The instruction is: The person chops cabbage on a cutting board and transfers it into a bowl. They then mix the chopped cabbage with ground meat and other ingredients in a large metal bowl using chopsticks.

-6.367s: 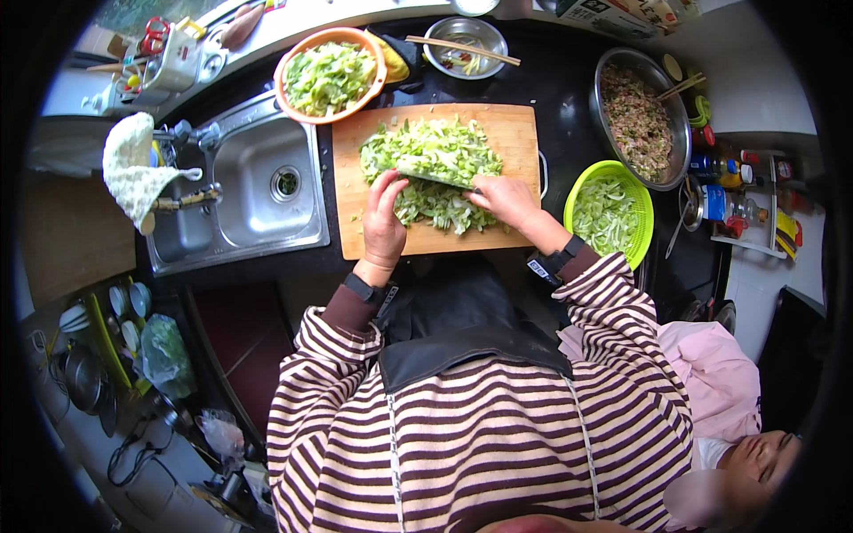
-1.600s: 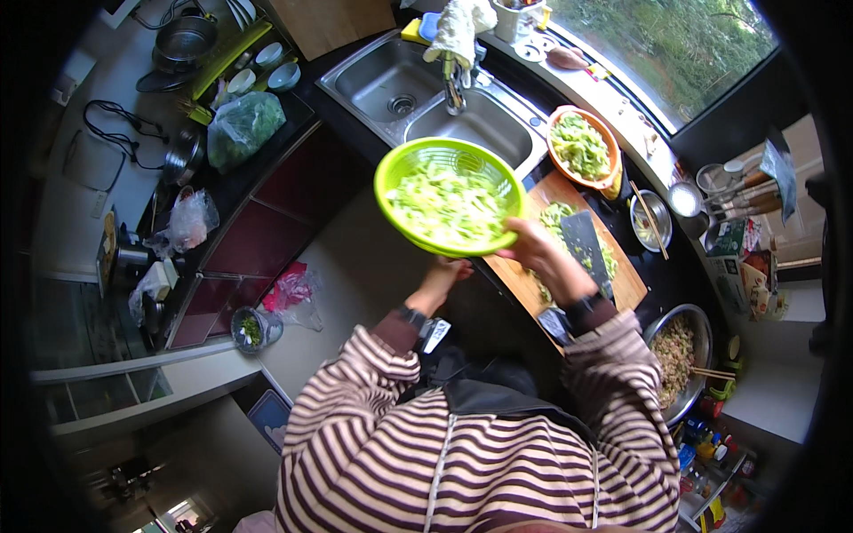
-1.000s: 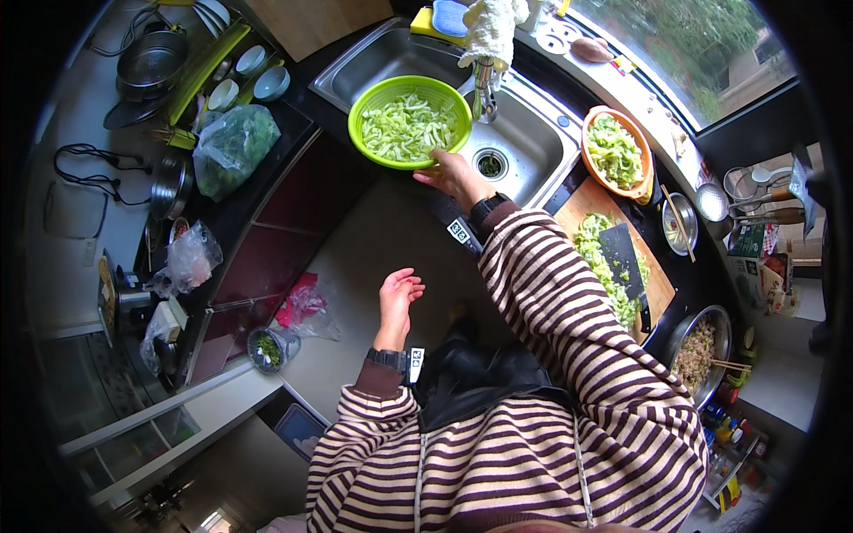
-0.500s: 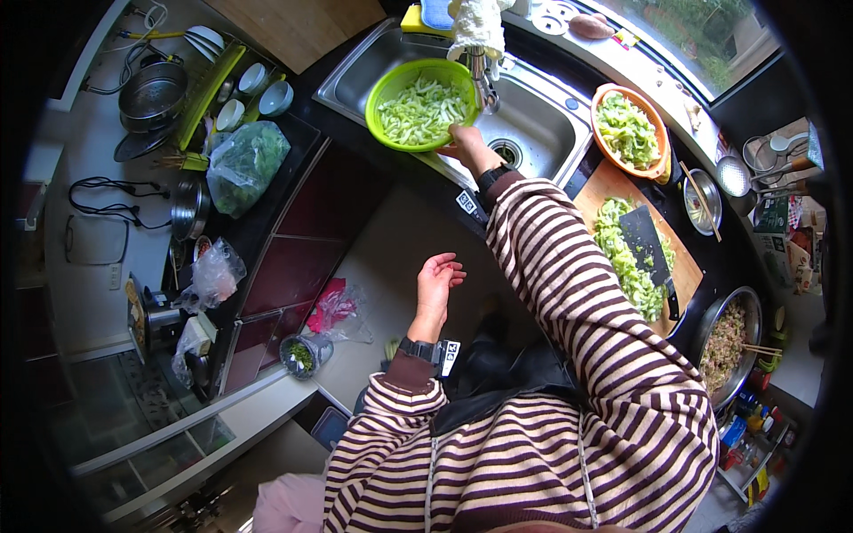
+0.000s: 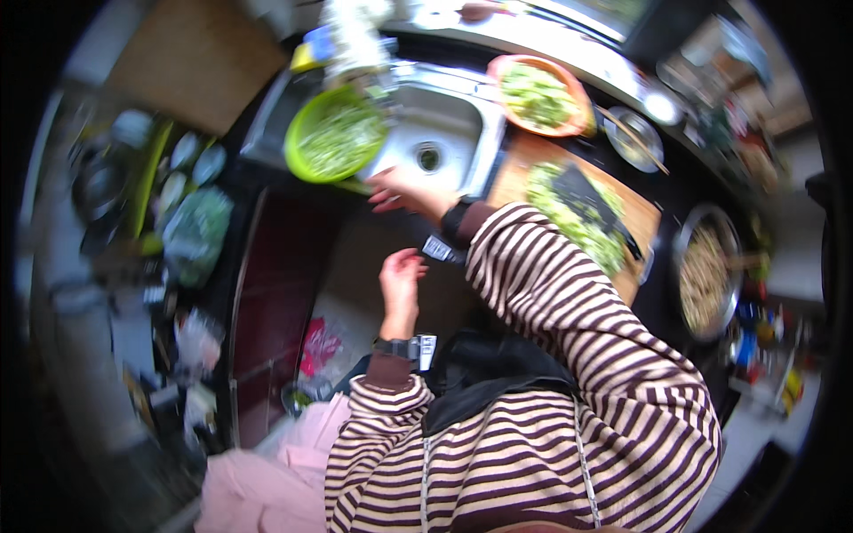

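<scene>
My right hand [image 5: 407, 194] hangs in front of the sink [image 5: 444, 120], just right of a lime-green basin [image 5: 300, 151] full of shredded pale-green vegetable [image 5: 342, 135]. Its fingers are stretched out, blurred, and hold nothing; a small gap seems to part them from the basin's rim. The basin rests over the sink's left part, near the cloth-wrapped tap [image 5: 355, 40]. Lower down, before my body, my left hand [image 5: 402, 280] is raised with loosely bent fingers apart and nothing in them.
Right of the sink stand an orange colander [image 5: 582, 115] of chopped greens and a cutting board [image 5: 511, 182] with a cleaver [image 5: 586, 195] on more greens. Farther right is a metal bowl of minced filling [image 5: 704, 280]. A pink-clothed person [image 5: 267, 484] shows at lower left.
My right hand has let go of the green basin's rim and drawn back toward me. The view has turned and shifted, and is blurred. My left hand's fingers are more bent.
</scene>
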